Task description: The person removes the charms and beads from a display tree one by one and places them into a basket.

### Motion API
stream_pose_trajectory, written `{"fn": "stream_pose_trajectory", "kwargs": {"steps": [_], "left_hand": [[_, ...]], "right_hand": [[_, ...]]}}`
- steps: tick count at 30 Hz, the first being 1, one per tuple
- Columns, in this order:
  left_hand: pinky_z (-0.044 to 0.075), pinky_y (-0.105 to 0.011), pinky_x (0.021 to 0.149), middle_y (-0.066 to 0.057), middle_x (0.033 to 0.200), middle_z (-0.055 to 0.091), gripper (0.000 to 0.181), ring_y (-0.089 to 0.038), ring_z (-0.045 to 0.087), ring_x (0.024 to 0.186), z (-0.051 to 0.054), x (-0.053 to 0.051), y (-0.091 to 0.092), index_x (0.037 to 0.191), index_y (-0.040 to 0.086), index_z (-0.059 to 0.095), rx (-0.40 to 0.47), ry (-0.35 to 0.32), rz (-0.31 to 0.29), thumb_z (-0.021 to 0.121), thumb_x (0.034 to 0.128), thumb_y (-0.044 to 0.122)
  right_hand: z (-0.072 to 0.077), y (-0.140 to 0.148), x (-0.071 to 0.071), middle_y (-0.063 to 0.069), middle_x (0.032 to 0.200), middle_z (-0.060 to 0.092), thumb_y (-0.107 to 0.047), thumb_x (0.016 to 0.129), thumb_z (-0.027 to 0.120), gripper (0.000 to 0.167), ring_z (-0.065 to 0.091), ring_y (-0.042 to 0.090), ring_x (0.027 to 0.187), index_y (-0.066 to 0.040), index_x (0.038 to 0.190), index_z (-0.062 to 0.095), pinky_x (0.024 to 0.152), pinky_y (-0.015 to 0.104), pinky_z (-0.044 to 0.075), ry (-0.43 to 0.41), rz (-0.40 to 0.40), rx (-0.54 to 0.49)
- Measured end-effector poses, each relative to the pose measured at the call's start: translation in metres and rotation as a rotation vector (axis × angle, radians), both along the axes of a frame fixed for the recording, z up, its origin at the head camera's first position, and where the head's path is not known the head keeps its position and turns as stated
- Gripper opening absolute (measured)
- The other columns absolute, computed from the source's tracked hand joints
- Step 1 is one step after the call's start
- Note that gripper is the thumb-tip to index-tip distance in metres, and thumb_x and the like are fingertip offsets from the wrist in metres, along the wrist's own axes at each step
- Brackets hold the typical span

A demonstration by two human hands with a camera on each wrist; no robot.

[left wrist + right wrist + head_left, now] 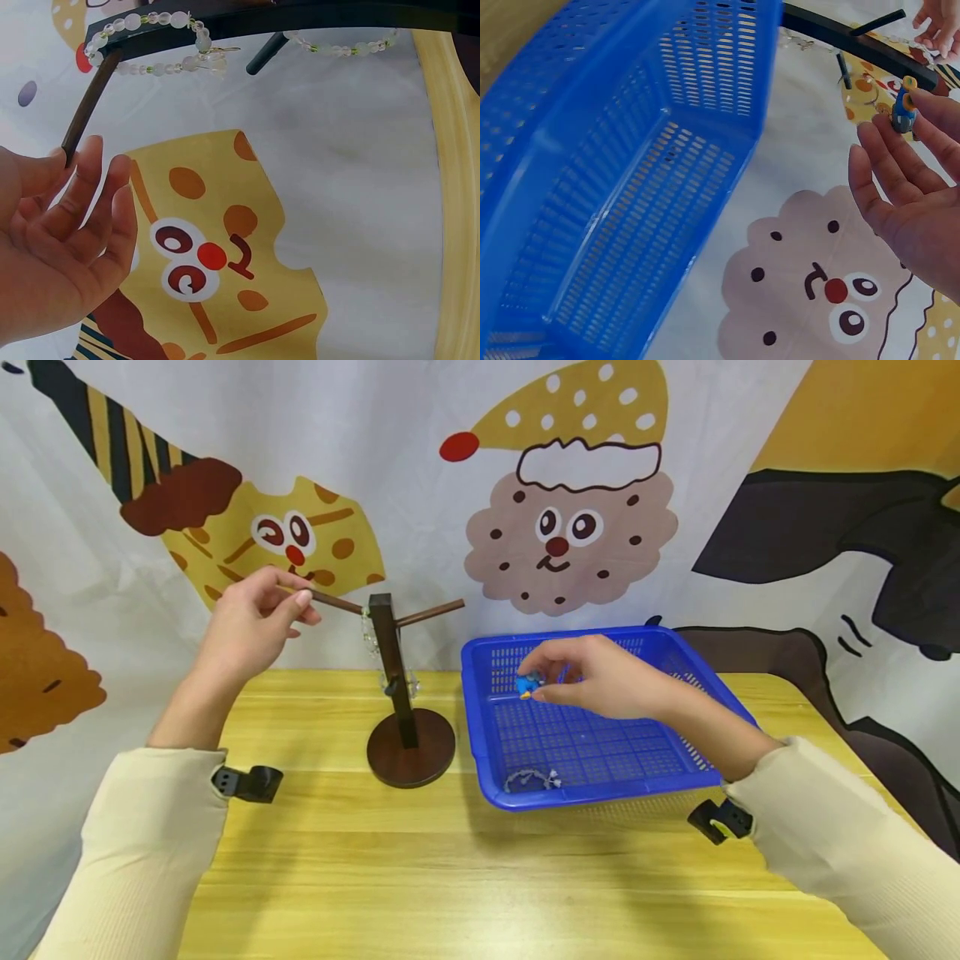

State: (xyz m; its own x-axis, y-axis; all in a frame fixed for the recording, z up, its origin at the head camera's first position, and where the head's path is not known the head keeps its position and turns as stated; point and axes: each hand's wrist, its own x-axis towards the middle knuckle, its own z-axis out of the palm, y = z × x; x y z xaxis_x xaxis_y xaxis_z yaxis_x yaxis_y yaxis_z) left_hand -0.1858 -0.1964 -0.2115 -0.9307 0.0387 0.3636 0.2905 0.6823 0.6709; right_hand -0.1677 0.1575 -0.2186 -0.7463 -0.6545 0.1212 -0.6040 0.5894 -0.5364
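Observation:
My left hand pinches the end of an upper peg on the dark wooden stand. A pale beaded bracelet hangs on that peg by the post, and another bracelet hangs lower on the stand. Above the blue basket, my right hand holds a small blue and yellow-orange item between thumb and fingertips. A clear and white bracelet lies in the basket's front left corner.
The stand's round base rests on the wooden table, left of the basket. Another peg sticks out to the right. Behind hangs a cloth with cartoon figures.

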Motion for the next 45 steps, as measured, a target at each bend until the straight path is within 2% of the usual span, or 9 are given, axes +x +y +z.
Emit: {"fn": "stream_pose_trajectory", "kwargs": {"steps": [8,16,22,27,35,45], "left_hand": [[0.045,-0.013,0.062,-0.014,0.085,0.064,0.029,0.003,0.054,0.069,0.0,0.001,0.0,0.11,0.003,0.055,0.004,-0.003,-0.001,0.047,0.0951,0.026],[0.044,-0.012,0.061,-0.009,0.082,0.064,0.028,0.003,0.054,0.07,0.0,0.001,0.0,0.109,0.003,0.055,0.007,-0.001,0.004,0.047,0.095,0.025],[0.045,-0.014,0.063,-0.015,0.086,0.064,0.028,0.003,0.054,0.07,0.0,0.001,0.0,0.109,0.003,0.055,-0.001,-0.003,0.004,0.047,0.095,0.026],[0.046,-0.014,0.063,-0.013,0.085,0.064,0.028,0.003,0.054,0.07,0.0,0.001,0.0,0.109,0.003,0.055,0.0,-0.003,0.001,0.047,0.095,0.026],[0.046,-0.014,0.063,-0.012,0.085,0.064,0.029,0.003,0.054,0.07,0.0,0.0,0.0,0.11,0.002,0.054,0.007,-0.009,-0.004,0.047,0.0948,0.026],[0.046,-0.015,0.063,-0.009,0.083,0.064,0.028,0.003,0.054,0.07,0.001,0.0,0.0,0.11,0.002,0.054,0.01,-0.004,-0.006,0.048,0.0948,0.025]], "right_hand": [[-0.015,0.017,0.01,-0.006,0.09,0.062,-0.011,0.085,0.066,0.02,0.058,0.011,0.08,-0.013,0.105,0.064,0.071,0.031,0.049,-0.063,-0.005,0.059],[-0.039,0.032,0.017,-0.004,0.095,0.063,-0.01,0.085,0.065,0.02,0.058,0.01,0.081,-0.009,0.105,0.063,0.071,0.027,0.049,-0.118,0.023,0.045],[-0.059,0.039,0.021,-0.001,0.097,0.063,-0.009,0.085,0.064,0.02,0.057,0.011,0.079,-0.005,0.105,0.063,0.068,0.026,0.049,-0.155,0.062,0.021],[-0.069,0.041,0.023,0.0,0.095,0.063,-0.009,0.084,0.065,0.02,0.057,0.011,0.078,-0.004,0.103,0.063,0.066,0.025,0.049,-0.174,0.068,0.011],[-0.074,0.044,0.023,-0.001,0.089,0.063,-0.009,0.085,0.064,0.017,0.057,0.011,0.077,-0.006,0.101,0.063,0.066,0.027,0.05,-0.176,0.081,0.01],[-0.062,0.043,0.021,-0.005,0.087,0.062,-0.008,0.087,0.062,0.016,0.057,0.011,0.08,-0.006,0.103,0.062,0.07,0.026,0.05,-0.158,0.078,0.029]]}}
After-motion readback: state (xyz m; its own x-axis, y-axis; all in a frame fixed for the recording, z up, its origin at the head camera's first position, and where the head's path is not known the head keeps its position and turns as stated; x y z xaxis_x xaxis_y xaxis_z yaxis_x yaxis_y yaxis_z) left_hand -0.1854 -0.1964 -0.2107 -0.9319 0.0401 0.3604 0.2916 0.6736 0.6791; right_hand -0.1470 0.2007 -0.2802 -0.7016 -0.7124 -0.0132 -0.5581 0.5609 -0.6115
